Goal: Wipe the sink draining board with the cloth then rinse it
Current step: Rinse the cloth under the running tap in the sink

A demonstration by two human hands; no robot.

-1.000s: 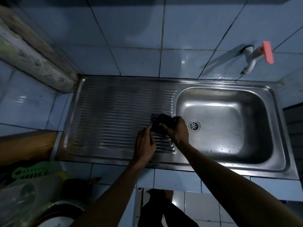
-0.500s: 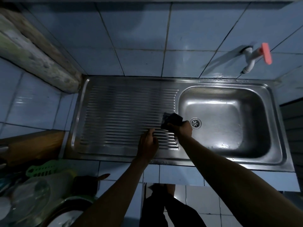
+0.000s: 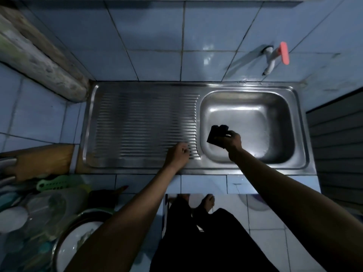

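Observation:
A ribbed steel draining board [image 3: 141,126] fills the left half of the sink unit, with the basin [image 3: 253,114] on its right. My right hand [image 3: 232,140] grips a dark cloth [image 3: 216,134] and holds it above the basin's left side, off the board. My left hand [image 3: 177,154] rests at the board's front right corner with its fingers loosely curled, holding nothing. A white tap with a pink handle [image 3: 277,55] juts from the tiled wall behind the basin. No water runs from it.
Blue tiles cover the wall and counter. A thick rough wooden post [image 3: 39,54] leans at the far left. A wooden board [image 3: 39,160], a green plastic piece [image 3: 53,184] and dishes [image 3: 74,244] crowd the lower left. My legs and foot show below the counter edge.
My right hand lifted the cloth off the draining board and carried it right, over the basin. My left hand let go of the cloth and stayed on the board's front right corner.

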